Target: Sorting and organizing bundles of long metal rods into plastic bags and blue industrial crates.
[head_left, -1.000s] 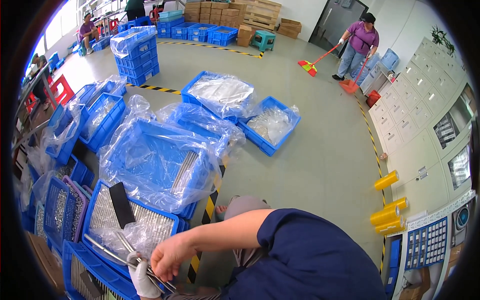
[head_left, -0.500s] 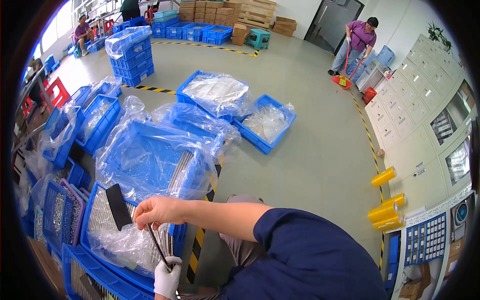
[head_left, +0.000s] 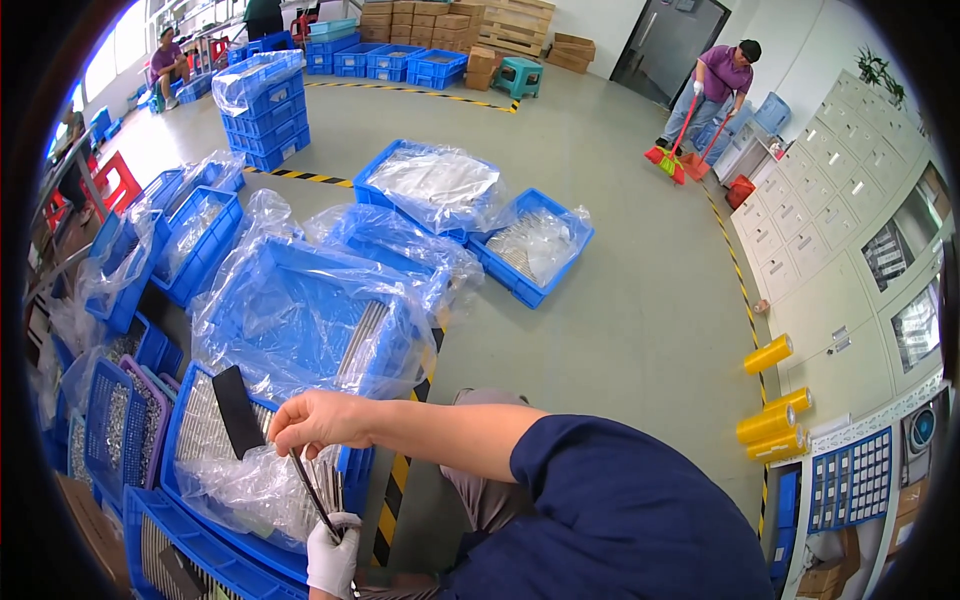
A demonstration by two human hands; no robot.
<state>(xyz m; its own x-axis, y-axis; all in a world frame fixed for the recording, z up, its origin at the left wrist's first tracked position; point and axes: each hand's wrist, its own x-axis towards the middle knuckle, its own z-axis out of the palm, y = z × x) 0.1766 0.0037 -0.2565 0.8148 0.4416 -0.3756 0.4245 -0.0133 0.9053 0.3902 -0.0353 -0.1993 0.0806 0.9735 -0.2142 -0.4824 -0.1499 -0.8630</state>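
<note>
My bare right hand [head_left: 322,422] reaches across from the right, thumb and fingers pinched on the upper end of a thin dark metal strip [head_left: 312,490]. Lower down, my left hand [head_left: 333,556] in a white glove is closed around the strip's other end. The strip slants between both hands, above a blue crate [head_left: 360,480] filled with rows of slim silvery metal pieces [head_left: 203,420]. Crumpled clear plastic [head_left: 250,490] covers part of those pieces. A flat black bar [head_left: 237,412] lies over the rows, just left of my right hand.
A plastic-lined blue crate [head_left: 290,310] stands ahead, with silvery pieces along one side. Baskets of small parts [head_left: 112,425] sit at left. Beyond are more crates [head_left: 528,250]. Far right, a person [head_left: 712,90] holds a broom [head_left: 668,160] near cream cabinets [head_left: 810,200].
My hands and the strip stay almost in place. The person at the far right has swung the broom a little to the left.
</note>
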